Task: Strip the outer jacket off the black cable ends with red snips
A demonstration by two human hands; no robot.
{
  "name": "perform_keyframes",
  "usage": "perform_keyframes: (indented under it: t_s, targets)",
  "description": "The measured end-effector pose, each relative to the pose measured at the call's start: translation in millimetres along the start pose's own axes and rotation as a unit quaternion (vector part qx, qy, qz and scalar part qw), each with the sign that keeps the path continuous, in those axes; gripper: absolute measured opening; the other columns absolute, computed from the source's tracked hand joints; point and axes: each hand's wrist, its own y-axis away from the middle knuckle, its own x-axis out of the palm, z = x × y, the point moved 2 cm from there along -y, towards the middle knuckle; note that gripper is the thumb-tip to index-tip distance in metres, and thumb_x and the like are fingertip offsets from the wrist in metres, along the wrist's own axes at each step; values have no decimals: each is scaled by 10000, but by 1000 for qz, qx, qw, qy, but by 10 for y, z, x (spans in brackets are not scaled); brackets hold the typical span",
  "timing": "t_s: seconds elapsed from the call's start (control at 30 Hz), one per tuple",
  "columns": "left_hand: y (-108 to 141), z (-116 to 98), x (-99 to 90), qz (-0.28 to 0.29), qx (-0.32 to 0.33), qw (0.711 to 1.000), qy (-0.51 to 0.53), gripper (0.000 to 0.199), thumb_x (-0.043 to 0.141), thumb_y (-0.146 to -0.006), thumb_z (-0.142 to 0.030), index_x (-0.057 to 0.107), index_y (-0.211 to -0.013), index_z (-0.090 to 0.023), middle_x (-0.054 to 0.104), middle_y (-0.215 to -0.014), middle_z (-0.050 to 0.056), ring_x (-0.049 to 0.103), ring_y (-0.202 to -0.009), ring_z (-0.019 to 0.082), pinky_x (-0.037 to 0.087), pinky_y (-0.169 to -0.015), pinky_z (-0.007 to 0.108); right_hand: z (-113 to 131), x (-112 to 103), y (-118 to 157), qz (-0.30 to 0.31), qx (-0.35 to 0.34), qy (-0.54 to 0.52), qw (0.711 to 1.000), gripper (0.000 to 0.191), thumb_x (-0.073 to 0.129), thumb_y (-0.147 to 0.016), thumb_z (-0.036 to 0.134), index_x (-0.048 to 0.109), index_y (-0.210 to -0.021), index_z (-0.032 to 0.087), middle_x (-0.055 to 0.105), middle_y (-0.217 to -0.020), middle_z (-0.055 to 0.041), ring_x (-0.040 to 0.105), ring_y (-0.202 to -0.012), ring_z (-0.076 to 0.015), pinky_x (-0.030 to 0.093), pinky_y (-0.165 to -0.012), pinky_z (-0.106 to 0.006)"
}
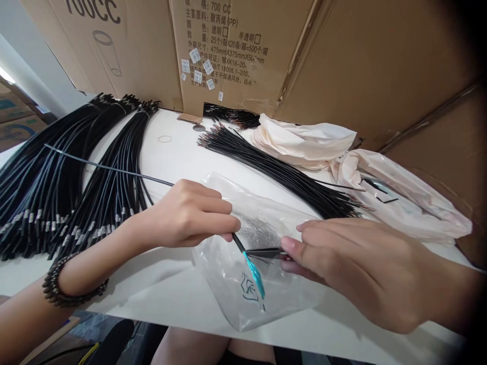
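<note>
My left hand [198,213] is closed around a thin black cable [125,170], whose long end runs off to the upper left. From my fist the short end points down and right, ending in shiny teal foil or wrap [255,274] with a pale tip. Pinched in my right hand [353,268] are dark pointed tweezers [266,252]. Their tips meet the cable where black turns to teal. Fine dark strands stick out just below the tips. Under both hands lies a clear plastic bag [236,309] with small metallic bits inside and a handwritten mark.
Bundles of black cables [114,172] with silver-banded ends cover the left of the white table. Another black cable bundle [274,167] with coppery ends lies behind the bag. White plastic bags [411,197] rest at the right. Large cardboard boxes [236,50] wall off the back.
</note>
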Motion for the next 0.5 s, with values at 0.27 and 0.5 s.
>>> perform_keyframes:
  t_s: [0.27, 0.5]
  targets:
    - [-28, 33, 1, 55, -34, 998, -1, 380, 313, -1019, -298, 625, -834, -183, 536, -644, -11, 438, -576, 122, 301, -551, 288, -45, 69, 1, -17, -81, 76, 994, 349, 366, -978, 109, 596, -718, 151, 566, -566, -5, 523, -492, -132, 444, -484, -267]
    - [-9, 55, -13, -64, -64, 985, -146, 280, 457, -984, -312, 633, -804, -191, 548, -581, -34, 454, -507, 89, 299, -494, 244, -247, 120, 93, -68, 103, -54, 991, 129, 544, -948, 319, 563, -897, 201, 653, -661, 10, 579, -511, -122, 416, -449, -241]
